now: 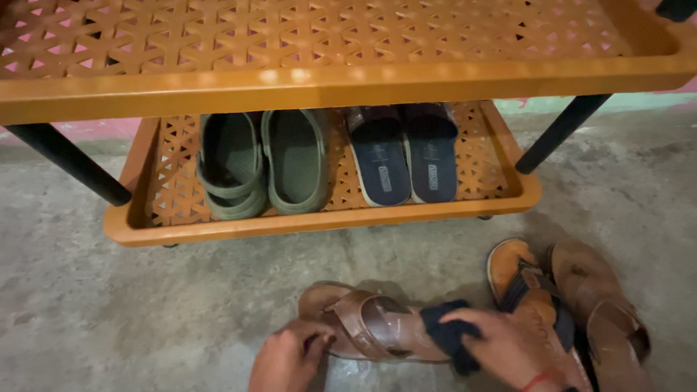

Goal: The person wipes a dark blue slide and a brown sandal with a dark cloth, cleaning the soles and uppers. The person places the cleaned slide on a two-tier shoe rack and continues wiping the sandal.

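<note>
A brown leather sandal lies on the concrete floor at the bottom middle. My left hand grips its near edge at the toe end. My right hand presses a dark blue cloth against the sandal's heel end. A red thread is around my right wrist.
Two more brown sandals lie on the floor at the right. An orange lattice shoe rack with black legs stands ahead; its lower shelf holds green clogs and dark blue slippers. The top shelf spans the upper view.
</note>
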